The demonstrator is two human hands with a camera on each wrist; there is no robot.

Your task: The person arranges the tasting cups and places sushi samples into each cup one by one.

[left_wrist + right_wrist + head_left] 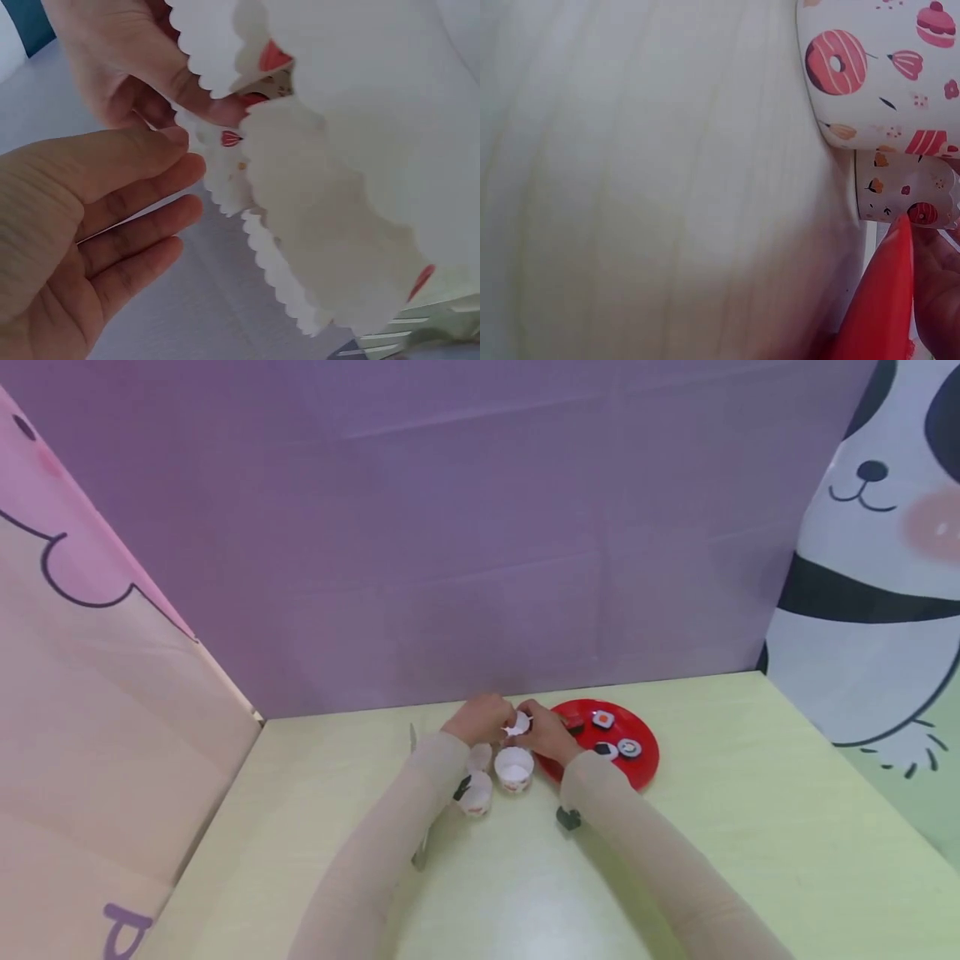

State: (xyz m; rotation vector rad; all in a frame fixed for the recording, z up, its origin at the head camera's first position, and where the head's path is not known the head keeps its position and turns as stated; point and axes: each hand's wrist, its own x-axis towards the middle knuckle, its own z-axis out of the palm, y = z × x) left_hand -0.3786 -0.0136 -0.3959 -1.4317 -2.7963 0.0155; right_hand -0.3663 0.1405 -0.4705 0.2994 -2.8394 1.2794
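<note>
Near the back of the table, my left hand (483, 717) and right hand (550, 735) meet at a white paper baking cup (517, 723). In the left wrist view, the left hand's thumb and forefinger pinch at its scalloped rim. My right hand holds the same cup, its thumb over the rim; its other fingers are partly hidden. Closer to me stand a baking cup (513, 768) and another cup (476, 795), with a pale cup (479, 757) beside the left wrist. Doughnuts and cakes are printed on the cup wall (885, 75) in the right wrist view.
A red plate (645, 768) sits right of the cups, bearing several sushi-like pieces, among them a round one (629, 748). Part of a thin grey object (420, 853) shows beneath the left forearm. A purple cloth wall (450, 568) borders the table's back edge.
</note>
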